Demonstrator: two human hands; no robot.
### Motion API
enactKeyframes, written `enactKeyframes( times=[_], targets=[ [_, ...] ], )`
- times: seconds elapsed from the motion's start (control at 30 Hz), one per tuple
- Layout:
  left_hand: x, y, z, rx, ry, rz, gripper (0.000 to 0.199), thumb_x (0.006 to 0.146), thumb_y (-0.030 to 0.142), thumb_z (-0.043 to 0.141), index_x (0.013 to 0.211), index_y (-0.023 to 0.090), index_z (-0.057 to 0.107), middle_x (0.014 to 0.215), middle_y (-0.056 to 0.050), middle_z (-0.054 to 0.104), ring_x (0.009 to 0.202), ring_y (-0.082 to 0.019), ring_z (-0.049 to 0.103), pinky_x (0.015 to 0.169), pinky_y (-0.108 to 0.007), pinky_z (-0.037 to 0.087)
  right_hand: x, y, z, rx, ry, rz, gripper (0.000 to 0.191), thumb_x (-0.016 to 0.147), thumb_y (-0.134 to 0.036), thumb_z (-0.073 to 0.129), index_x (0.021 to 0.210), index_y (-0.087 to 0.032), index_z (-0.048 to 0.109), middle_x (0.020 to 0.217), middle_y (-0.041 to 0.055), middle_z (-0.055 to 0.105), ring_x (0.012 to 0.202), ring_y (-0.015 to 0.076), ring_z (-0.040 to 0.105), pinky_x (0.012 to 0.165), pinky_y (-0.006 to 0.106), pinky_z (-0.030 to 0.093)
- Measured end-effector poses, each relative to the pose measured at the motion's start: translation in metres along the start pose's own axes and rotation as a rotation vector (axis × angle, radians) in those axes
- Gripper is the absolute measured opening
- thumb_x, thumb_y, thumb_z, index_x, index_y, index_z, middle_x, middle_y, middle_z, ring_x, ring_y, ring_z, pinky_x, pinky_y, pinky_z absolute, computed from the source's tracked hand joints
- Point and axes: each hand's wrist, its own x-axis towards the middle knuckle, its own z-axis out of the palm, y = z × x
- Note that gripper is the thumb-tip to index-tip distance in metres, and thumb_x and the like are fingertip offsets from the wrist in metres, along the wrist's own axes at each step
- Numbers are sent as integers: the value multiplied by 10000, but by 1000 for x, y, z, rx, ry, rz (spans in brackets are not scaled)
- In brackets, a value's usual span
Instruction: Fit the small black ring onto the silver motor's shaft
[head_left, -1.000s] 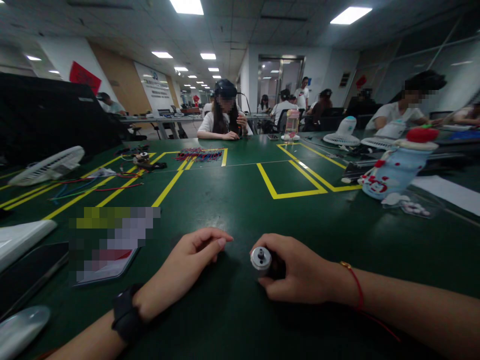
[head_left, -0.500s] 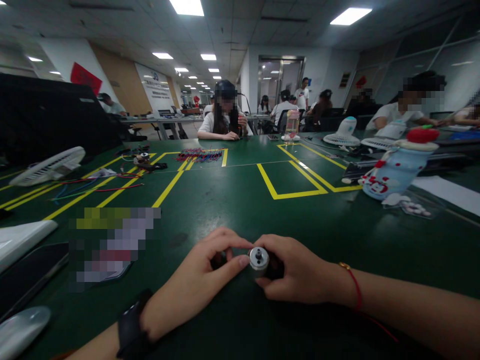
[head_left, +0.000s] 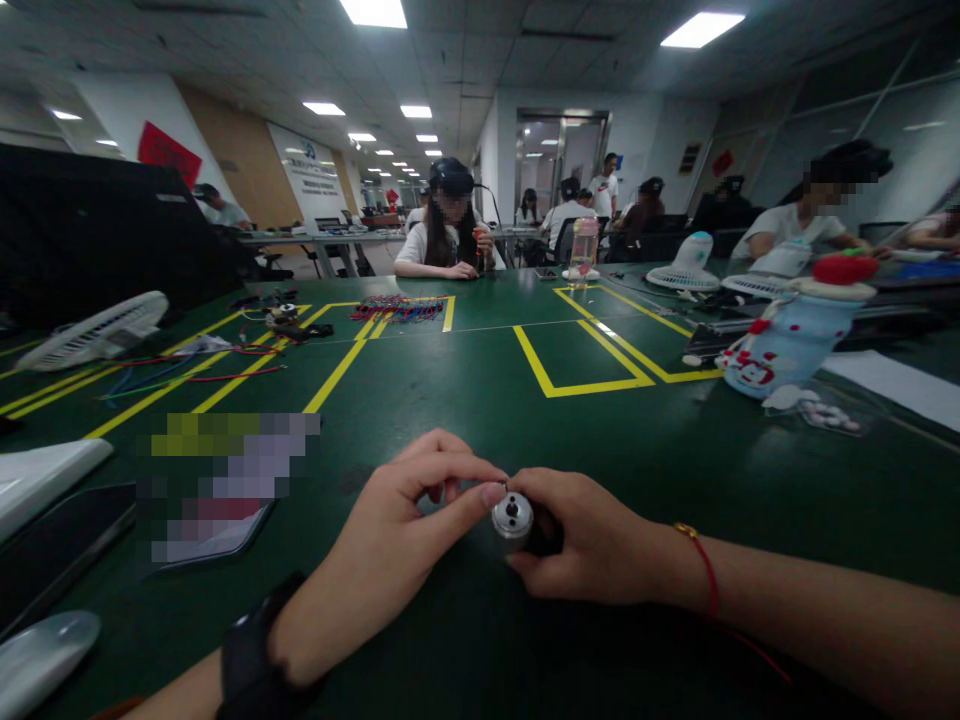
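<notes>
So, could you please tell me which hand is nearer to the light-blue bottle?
Right. The right hand is on the near side, left of the light-blue bottle; the left hand is farther left.

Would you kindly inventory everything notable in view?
Cylinder: one, silver, in right hand
Table: one, green, below
Tape: several strips, yellow, on table
Fans: at least three, white, left and right
Wires: many, multicoloured, left and far middle
Large bottle: one, blue, right
Small bottle: one, pink, far side
Mouse: one, grey, lower left
People: several, mostly white-shirted, background
Wristband: one, black, left wrist
Bracelet: one, red, right wrist
Left hand: one, bare, at cylinder's rim
Right hand: one, bare, around cylinder
</notes>
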Motion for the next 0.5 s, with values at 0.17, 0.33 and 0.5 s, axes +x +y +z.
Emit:
enactKeyframes(
  times=[0.17, 0.33, 0.5],
  targets=[
    [-6, -24, -9, 98, -123, -34, 125, 863, 275, 622, 890, 264, 743, 849, -4, 567, 798, -167, 559, 701, -273, 438, -1, 1, 0, 22, -9, 21, 313, 661, -164, 661, 959, -183, 566, 810, -4, 587, 626, 118, 483, 541, 223, 370],
    [-9, -40, -5, 241, -232, 16, 110, 834, 304, 668, 896, 312, 758, 884, -7, 575, 868, -183, 552, 779, -299, 425, -3, 3, 1, 46, -14, 43, 313, 672, -181, 663, 966, -188, 556, 807, -9, 587, 614, 116, 496, 524, 222, 374],
    [-8, -43, -3, 328, -254, 47, 130, 829, 326, 673, 929, 350, 752, 894, -8, 595, 876, -192, 551, 784, -308, 414, -3, 3, 0, 47, -27, 49, 317, 677, -183, 661, 975, -192, 554, 813, -12, 584, 619, 117, 501, 526, 224, 379]
  ],
)
